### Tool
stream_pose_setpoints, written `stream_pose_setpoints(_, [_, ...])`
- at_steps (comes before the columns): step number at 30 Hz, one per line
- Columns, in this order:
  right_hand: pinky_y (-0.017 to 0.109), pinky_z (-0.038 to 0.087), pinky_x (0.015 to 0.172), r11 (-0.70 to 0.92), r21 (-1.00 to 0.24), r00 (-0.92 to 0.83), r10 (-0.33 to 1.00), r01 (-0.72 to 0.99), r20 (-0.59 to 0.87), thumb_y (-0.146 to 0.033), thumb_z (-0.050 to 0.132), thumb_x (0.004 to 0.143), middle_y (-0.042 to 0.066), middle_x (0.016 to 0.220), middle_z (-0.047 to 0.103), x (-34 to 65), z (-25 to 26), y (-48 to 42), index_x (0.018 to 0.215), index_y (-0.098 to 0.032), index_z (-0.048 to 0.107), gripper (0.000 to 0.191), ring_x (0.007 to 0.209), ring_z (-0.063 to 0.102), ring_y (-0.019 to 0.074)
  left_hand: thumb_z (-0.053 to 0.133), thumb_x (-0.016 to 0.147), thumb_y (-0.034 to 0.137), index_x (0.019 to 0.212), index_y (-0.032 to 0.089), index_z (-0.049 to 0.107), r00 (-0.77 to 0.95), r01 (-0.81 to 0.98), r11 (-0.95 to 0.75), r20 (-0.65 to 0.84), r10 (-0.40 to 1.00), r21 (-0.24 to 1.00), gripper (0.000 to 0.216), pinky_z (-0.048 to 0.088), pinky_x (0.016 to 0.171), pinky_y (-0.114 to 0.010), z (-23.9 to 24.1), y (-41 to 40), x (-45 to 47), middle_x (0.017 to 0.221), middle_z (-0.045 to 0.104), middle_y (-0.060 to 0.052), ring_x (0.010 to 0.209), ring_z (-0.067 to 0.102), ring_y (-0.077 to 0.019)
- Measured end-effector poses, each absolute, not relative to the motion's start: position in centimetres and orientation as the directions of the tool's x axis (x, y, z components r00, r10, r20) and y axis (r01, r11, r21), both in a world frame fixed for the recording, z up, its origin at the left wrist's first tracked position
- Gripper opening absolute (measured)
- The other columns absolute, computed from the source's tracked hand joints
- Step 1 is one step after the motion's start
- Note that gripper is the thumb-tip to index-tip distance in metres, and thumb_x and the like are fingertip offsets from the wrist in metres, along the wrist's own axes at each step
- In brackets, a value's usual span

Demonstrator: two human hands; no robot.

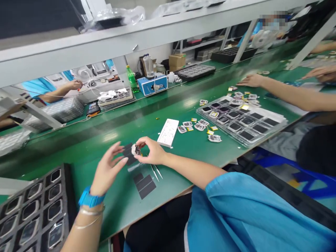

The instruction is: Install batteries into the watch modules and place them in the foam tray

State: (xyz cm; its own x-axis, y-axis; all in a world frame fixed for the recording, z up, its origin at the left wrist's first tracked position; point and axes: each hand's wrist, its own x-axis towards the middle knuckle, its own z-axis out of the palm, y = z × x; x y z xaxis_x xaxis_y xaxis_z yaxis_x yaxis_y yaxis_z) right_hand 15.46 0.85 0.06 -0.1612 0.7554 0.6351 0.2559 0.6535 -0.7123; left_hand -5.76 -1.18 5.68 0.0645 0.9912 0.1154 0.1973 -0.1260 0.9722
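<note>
r hand (152,150) clamped on small white part (135,149), l hand (107,171) open beside it, black tray (68,196) w/ square screens (30,211)

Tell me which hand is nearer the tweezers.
Right. The right hand sits just above the tweezers, apart from them; the left hand is farther away, to their left.

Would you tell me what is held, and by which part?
The right hand pinches a small white-and-dark component by its edges; the left hand holds nothing.
</note>
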Motion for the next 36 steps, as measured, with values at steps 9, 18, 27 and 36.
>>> stream_pose_setpoints(9, [0.032,0.051,0.093,0.673,-0.654,-0.351,0.739,0.344,0.575,-0.034,0.073,0.076,0.006,0.108,0.073,15.2,0.7,0.3,0.115,-0.021,0.055,0.045,0.100,0.070,0.0197,0.092,0.050,0.035,0.112,0.023,0.072,0.167,-0.022,0.006,-0.003,0.986,1.000,0.066,0.053,0.101,-0.040,0.9,-0.6,-3.5,0.125,0.069,-0.010,0.122,0.061,-0.0312])
stream_pose_setpoints(18, [0.031,0.044,0.107,0.625,-0.694,-0.373,0.777,0.358,0.508,-0.025,0.068,0.087,0.006,0.119,0.072,15.2,-0.2,1.2,0.091,-0.021,0.068,0.006,0.116,0.064,0.0167,0.090,0.057,0.039,0.106,0.025,0.073,0.048,-0.173,0.096,-0.089,0.995,0.980,0.054,0.060,0.090,-0.031,0.2,-0.5,-3.2,0.118,0.071,-0.004,0.107,0.067,-0.0229])
stream_pose_setpoints(27, [0.029,0.044,0.107,0.659,-0.617,-0.440,0.750,0.430,0.493,-0.023,0.066,0.090,0.005,0.115,0.074,14.6,-0.9,1.3,0.093,-0.019,0.070,0.007,0.114,0.065,0.0144,0.092,0.051,0.028,0.102,0.025,0.071,-0.036,-0.015,-0.025,0.024,0.999,1.000,0.055,0.048,0.109,-0.039,-0.4,-0.9,-3.1,0.113,0.071,-0.002,0.112,0.065,-0.0237])
stream_pose_setpoints(36, [0.028,0.047,0.104,0.653,-0.601,-0.424,0.757,0.461,0.497,-0.022,0.064,0.089,0.004,0.117,0.074,14.3,-1.4,1.5,0.088,-0.019,0.072,0.008,0.110,0.067,0.0131,0.092,0.052,0.027,0.098,0.023,0.070,-0.072,-0.094,-0.049,0.043,0.996,0.994,0.051,0.052,0.101,-0.030,-0.6,-0.9,-2.7,0.102,0.071,0.001,0.096,0.067,-0.0155])
